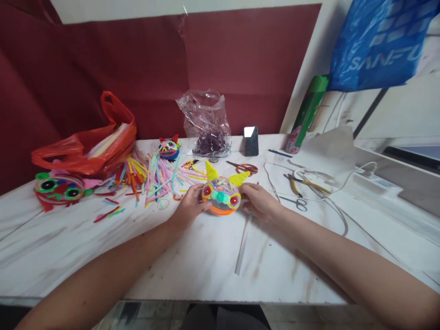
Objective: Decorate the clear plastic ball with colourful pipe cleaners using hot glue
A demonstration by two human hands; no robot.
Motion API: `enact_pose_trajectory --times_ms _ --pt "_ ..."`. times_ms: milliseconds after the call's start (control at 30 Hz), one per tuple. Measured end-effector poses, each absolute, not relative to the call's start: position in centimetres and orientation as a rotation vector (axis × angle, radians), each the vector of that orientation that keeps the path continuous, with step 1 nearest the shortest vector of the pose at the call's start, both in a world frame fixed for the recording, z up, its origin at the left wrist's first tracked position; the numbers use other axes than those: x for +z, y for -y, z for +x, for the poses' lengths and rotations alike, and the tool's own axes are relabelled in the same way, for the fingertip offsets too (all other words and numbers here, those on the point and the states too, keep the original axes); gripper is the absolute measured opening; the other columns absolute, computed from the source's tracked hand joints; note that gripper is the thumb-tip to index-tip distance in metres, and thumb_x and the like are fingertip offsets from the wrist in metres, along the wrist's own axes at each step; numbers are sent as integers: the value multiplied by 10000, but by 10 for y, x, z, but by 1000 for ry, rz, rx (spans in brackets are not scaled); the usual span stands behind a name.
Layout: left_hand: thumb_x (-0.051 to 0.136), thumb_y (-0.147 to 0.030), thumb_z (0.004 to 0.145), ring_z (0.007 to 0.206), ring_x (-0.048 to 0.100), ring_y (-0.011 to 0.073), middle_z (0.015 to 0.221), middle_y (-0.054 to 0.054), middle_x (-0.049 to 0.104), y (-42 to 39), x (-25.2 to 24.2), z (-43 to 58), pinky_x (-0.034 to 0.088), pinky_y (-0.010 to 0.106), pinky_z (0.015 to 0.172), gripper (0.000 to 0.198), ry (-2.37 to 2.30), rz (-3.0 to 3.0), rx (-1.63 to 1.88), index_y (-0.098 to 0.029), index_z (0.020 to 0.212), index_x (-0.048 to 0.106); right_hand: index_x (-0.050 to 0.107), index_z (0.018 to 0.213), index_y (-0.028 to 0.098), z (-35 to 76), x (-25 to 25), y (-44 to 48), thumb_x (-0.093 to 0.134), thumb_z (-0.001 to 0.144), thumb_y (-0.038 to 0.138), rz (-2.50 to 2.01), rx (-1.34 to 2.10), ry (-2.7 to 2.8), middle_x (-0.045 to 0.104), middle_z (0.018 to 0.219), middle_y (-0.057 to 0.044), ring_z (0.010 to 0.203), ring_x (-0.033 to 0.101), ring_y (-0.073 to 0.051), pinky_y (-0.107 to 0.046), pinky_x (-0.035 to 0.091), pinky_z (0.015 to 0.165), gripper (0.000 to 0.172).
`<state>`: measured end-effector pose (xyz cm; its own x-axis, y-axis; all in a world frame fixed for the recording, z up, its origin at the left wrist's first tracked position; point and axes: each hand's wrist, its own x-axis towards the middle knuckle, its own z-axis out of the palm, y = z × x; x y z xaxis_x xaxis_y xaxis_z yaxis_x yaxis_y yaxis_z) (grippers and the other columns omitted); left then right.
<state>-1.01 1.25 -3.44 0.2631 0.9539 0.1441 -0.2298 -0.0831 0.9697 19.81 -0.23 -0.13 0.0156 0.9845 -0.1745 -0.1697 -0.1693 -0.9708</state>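
Note:
Between my two hands is a round craft animal head [220, 198] with yellow pipe-cleaner ears, red eyes ringed in yellow, a green nose and orange bands underneath. My left hand [190, 201] is closed on its left side, the fingertips partly behind it. On its right side, my right hand [257, 200] grips near the eye and ear. A pale translucent stick [242, 247] lies on the table just below my right hand. Behind the head sit red-handled scissors [244, 168]. Loose pipe cleaners [163, 181] are heaped to the left.
Two other craft heads, a striped one [62, 189] and a blue one [168, 149], stand left. A red plastic bag [115, 149], a clear bag [208, 123] and a phone [250, 142] are at the back. Pliers [294, 187], small scissors [296, 201] and a cable [343, 195] lie right.

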Motion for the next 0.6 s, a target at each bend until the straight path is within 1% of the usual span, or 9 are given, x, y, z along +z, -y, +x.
enact_pose_trajectory --times_ms 167,233,367,433,600 --pt "768 -196 622 1011 606 203 1147 56 648 -11 -33 -9 460 331 857 512 -800 1248 1180 -209 1071 522 541 632 191 199 -4 1 615 590 232 -1191 1391 984 577 656 8 535 489 -85 -167 311 349 94" --pt "765 -194 629 1047 596 213 1167 62 637 -10 -32 -9 463 330 864 504 -797 1256 1182 -210 1075 532 557 660 188 199 -7 0 624 593 232 -1175 1393 988 588 681 4 552 500 -87 -166 314 358 105" --pt "777 -200 624 1169 543 237 1257 72 590 -9 -30 -10 447 337 927 535 -761 1226 1190 -214 1101 535 560 693 190 200 -10 -1 638 606 239 -1165 1397 1004 602 699 -2 563 516 -93 -170 320 373 127" --pt "781 -205 623 1196 529 241 1285 77 570 -10 -31 -10 444 336 941 552 -742 1210 1178 -217 1117 534 546 686 193 200 -10 0 638 610 244 -1170 1402 994 595 682 6 537 503 -86 -174 314 369 130" --pt "780 -212 633 1184 542 245 1288 86 570 -11 -33 -12 453 344 934 552 -722 1219 1149 -213 1131 542 509 646 199 199 -7 1 627 606 231 -1173 1387 971 552 609 35 477 454 -68 -177 307 357 129"
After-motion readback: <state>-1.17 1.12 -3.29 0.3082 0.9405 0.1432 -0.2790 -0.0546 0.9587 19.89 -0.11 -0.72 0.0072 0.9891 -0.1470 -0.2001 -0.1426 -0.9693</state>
